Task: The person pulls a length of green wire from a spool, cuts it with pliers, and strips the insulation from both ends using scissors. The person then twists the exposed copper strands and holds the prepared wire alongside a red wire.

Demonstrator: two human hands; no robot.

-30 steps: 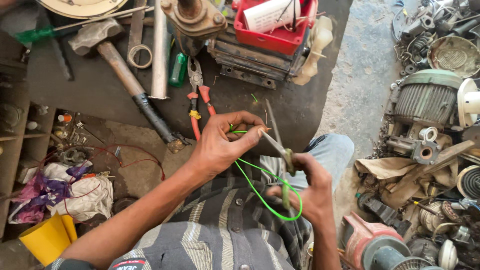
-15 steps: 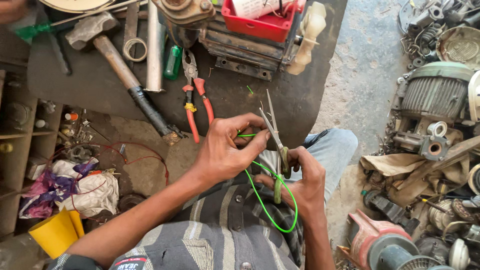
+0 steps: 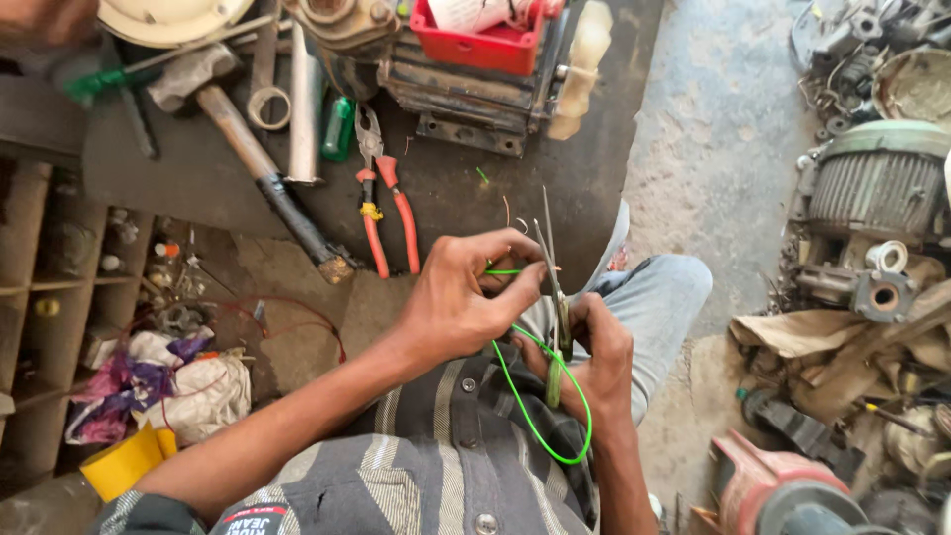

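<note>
Hands lower than before; dark mat (image 3: 466, 188), dusty concrete floor (image 3: 713, 149), cluttered.

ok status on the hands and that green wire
Left hand pinching green wire. Right hand gripping scissors at the wire. Nothing blocking.

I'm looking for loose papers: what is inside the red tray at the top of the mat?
The red tray holds white paper, partly cut off by the frame's top edge. Whatever lies beneath the paper is hidden.
</note>
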